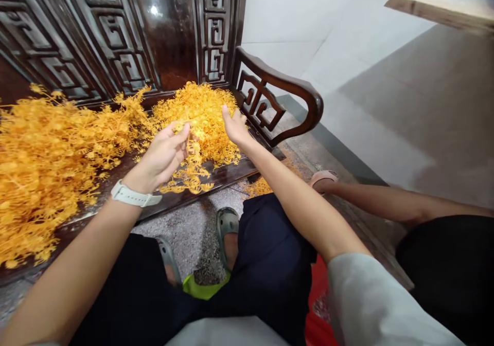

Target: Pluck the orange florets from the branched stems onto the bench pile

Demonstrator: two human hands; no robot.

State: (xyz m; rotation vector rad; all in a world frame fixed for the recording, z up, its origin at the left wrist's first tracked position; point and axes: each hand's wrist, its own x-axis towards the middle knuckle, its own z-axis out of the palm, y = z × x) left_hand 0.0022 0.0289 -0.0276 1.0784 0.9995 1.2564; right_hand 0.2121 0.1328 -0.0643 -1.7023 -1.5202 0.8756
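My left hand (164,153), with a white watch (135,196) on its wrist, pinches a yellow-orange artificial flower sprig (191,175). The sprig's curly ends hang below the fingers, over the bench's front edge. At the right side of a heap of similar yellow sprigs (208,104), my right hand (236,126) is raised with thumb and fingers apart. Nothing shows in its grasp, though some fingers are partly hidden. A larger pile of yellow sprigs (42,166) spreads over the left part of the dark wooden bench (227,175).
The bench has a carved backrest (170,37) and a curved armrest (297,91) at the right. Yellow bits (259,186) lie on the floor below. Another person's leg (370,197) reaches in from the right. A wooden board (436,14) juts out at upper right.
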